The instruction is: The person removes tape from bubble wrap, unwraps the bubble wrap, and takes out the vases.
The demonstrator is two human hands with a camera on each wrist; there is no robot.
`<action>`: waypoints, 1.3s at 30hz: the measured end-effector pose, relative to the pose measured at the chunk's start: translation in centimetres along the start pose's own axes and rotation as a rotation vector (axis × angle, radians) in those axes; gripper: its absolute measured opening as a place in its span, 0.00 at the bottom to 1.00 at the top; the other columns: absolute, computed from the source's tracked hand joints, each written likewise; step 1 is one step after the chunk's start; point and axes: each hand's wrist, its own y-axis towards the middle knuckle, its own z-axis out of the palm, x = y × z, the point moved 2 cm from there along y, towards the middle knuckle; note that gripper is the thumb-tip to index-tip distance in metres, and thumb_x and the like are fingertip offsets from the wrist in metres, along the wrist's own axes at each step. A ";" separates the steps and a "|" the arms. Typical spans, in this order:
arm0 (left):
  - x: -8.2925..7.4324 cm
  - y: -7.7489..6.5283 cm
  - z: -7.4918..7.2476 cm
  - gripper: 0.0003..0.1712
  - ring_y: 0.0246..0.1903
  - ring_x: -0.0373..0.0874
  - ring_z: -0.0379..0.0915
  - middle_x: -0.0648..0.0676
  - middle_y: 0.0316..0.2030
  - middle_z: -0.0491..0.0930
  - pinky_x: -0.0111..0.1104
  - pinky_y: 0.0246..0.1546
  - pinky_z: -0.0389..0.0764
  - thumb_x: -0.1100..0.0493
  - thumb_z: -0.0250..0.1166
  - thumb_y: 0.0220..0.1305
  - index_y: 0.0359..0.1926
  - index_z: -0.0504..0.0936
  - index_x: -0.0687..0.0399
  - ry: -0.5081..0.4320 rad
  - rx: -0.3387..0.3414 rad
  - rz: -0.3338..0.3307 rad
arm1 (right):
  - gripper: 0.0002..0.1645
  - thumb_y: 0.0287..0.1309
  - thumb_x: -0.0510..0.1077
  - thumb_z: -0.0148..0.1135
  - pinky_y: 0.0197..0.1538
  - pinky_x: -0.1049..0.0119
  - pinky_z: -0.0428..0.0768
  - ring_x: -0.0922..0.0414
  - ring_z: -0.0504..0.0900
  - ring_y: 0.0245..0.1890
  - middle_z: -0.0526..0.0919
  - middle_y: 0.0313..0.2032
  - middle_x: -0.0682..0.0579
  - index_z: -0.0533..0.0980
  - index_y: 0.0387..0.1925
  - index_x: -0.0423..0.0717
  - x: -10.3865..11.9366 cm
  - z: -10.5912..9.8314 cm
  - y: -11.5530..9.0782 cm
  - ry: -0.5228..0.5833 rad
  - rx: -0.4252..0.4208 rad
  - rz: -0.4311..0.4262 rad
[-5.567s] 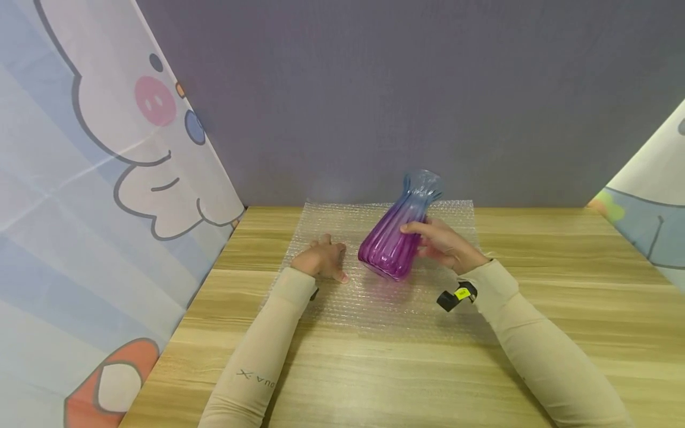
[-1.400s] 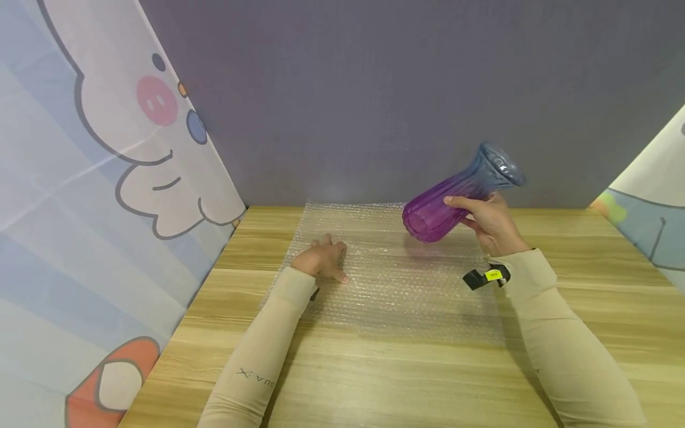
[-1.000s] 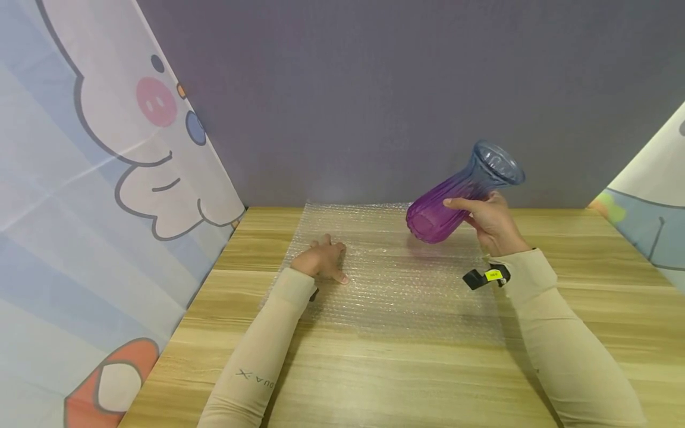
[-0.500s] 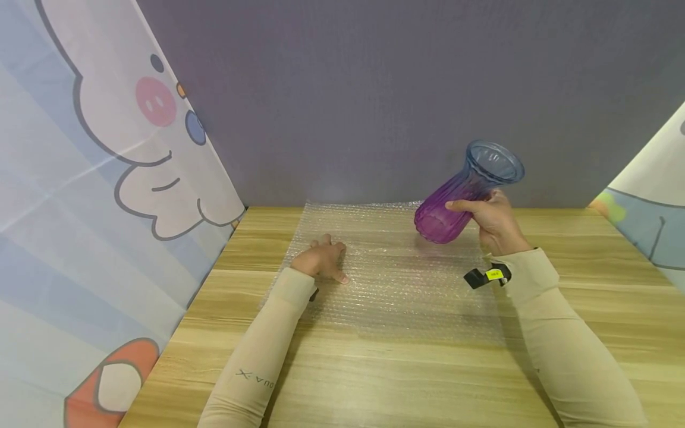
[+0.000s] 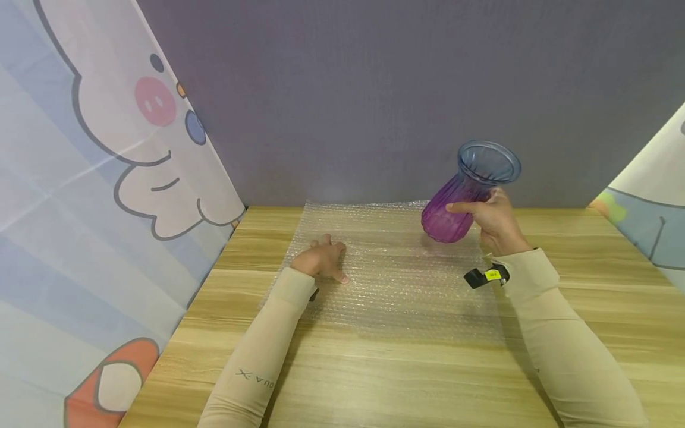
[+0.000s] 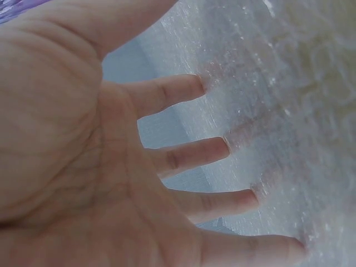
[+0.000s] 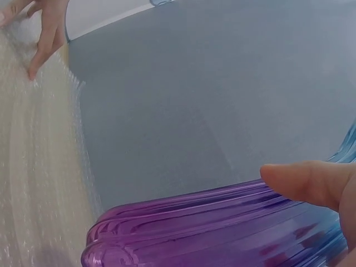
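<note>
A ribbed glass vase, purple at the base and blue at the flared mouth, is held tilted above the table by my right hand. Its mouth points up and to the right, partly toward me. In the right wrist view the thumb lies along the ribbed side of the vase; the other fingers are mostly hidden. My left hand rests with spread fingers on a flat sheet of clear bubble wrap. The left wrist view shows those fingertips touching the bubble wrap.
The bubble wrap lies on a wood-grain table. A grey wall rises right behind the table's back edge. A cartoon-printed curtain hangs along the left side, and another printed cloth is at the right.
Over the earlier frames my right hand has carried the vase right and up from above the bubble wrap's middle. Lately it turns the vase more upright, its mouth swinging toward me. The left hand stays put.
</note>
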 end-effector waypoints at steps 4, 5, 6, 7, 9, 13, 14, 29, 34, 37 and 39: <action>0.1 0.1 0.1 0.53 0.71 0.73 0.55 0.64 0.69 0.62 0.66 0.61 0.74 0.42 0.77 0.54 0.77 0.64 0.48 0.003 -0.005 0.005 | 0.38 0.47 0.26 0.76 0.79 0.58 0.60 0.64 0.75 0.55 0.81 0.48 0.66 0.72 0.54 0.59 0.0 0.0 0.1 -0.012 -0.012 0.006; 0.1 0.1 0.1 0.53 0.71 0.73 0.55 0.64 0.69 0.62 0.66 0.61 0.74 0.42 0.77 0.54 0.77 0.64 0.48 0.004 -0.005 0.006 | 0.38 0.47 0.27 0.76 0.79 0.57 0.59 0.64 0.75 0.55 0.81 0.48 0.66 0.71 0.54 0.60 0.0 0.0 0.1 -0.020 -0.016 0.006; 0.1 0.1 0.1 0.53 0.71 0.73 0.55 0.64 0.69 0.62 0.66 0.61 0.74 0.42 0.77 0.54 0.77 0.63 0.48 0.004 -0.005 0.006 | 0.39 0.47 0.26 0.75 0.80 0.56 0.58 0.64 0.75 0.55 0.81 0.48 0.66 0.71 0.54 0.60 0.0 0.0 0.2 -0.016 -0.019 0.006; 0.1 0.1 0.1 0.53 0.71 0.73 0.55 0.64 0.70 0.61 0.66 0.61 0.74 0.42 0.77 0.54 0.77 0.63 0.47 0.004 -0.003 0.005 | 0.39 0.47 0.26 0.75 0.80 0.56 0.58 0.64 0.75 0.56 0.80 0.49 0.65 0.71 0.55 0.61 0.0 -0.1 0.2 -0.013 -0.022 0.006; 0.1 0.1 0.1 0.54 0.71 0.73 0.54 0.64 0.70 0.61 0.67 0.61 0.74 0.42 0.78 0.54 0.77 0.63 0.47 0.000 -0.001 0.005 | 0.40 0.48 0.27 0.75 0.80 0.56 0.58 0.63 0.74 0.57 0.80 0.50 0.66 0.71 0.55 0.63 -0.1 -0.2 0.2 -0.020 -0.031 0.005; 0.1 0.2 0.1 0.54 0.72 0.73 0.54 0.64 0.71 0.60 0.67 0.61 0.73 0.42 0.78 0.54 0.77 0.62 0.47 -0.011 0.004 0.002 | 0.41 0.49 0.29 0.76 0.80 0.56 0.59 0.59 0.72 0.62 0.77 0.52 0.65 0.68 0.56 0.64 -0.1 -0.4 0.3 -0.058 -0.046 0.007; 0.1 0.2 0.1 0.54 0.72 0.73 0.53 0.65 0.71 0.59 0.67 0.61 0.73 0.42 0.78 0.54 0.78 0.62 0.47 -0.013 0.005 0.002 | 0.42 0.49 0.29 0.77 0.80 0.56 0.59 0.57 0.71 0.64 0.77 0.53 0.65 0.67 0.57 0.64 -0.1 -0.4 0.3 -0.059 -0.048 0.012; 0.2 0.1 0.1 0.56 0.74 0.75 0.50 0.65 0.73 0.58 0.68 0.63 0.70 0.42 0.78 0.55 0.79 0.60 0.47 0.003 0.005 -0.003 | 0.40 0.51 0.32 0.77 0.80 0.57 0.60 0.60 0.72 0.62 0.76 0.53 0.66 0.66 0.56 0.65 0.4 -1.4 0.6 -0.038 -0.071 0.019; 0.2 0.1 0.1 0.55 0.74 0.75 0.49 0.65 0.73 0.57 0.69 0.63 0.70 0.42 0.77 0.55 0.79 0.60 0.47 0.004 0.003 -0.004 | 0.40 0.51 0.31 0.77 0.79 0.56 0.61 0.62 0.73 0.59 0.77 0.52 0.66 0.67 0.55 0.66 0.5 -1.9 0.8 -0.038 -0.078 0.018; 0.2 0.1 0.1 0.55 0.74 0.74 0.49 0.65 0.73 0.57 0.69 0.63 0.70 0.42 0.77 0.55 0.79 0.60 0.47 0.001 0.003 -0.007 | 0.40 0.50 0.31 0.77 0.79 0.57 0.62 0.63 0.74 0.58 0.76 0.52 0.66 0.67 0.55 0.66 0.6 -2.2 0.9 -0.031 -0.082 0.019; 0.2 0.1 0.1 0.55 0.74 0.75 0.49 0.65 0.74 0.57 0.70 0.63 0.70 0.42 0.77 0.55 0.79 0.60 0.47 -0.002 0.001 -0.007 | 0.40 0.49 0.31 0.77 0.78 0.60 0.63 0.64 0.74 0.57 0.76 0.52 0.66 0.68 0.55 0.65 0.6 -2.4 1.0 -0.024 -0.095 0.016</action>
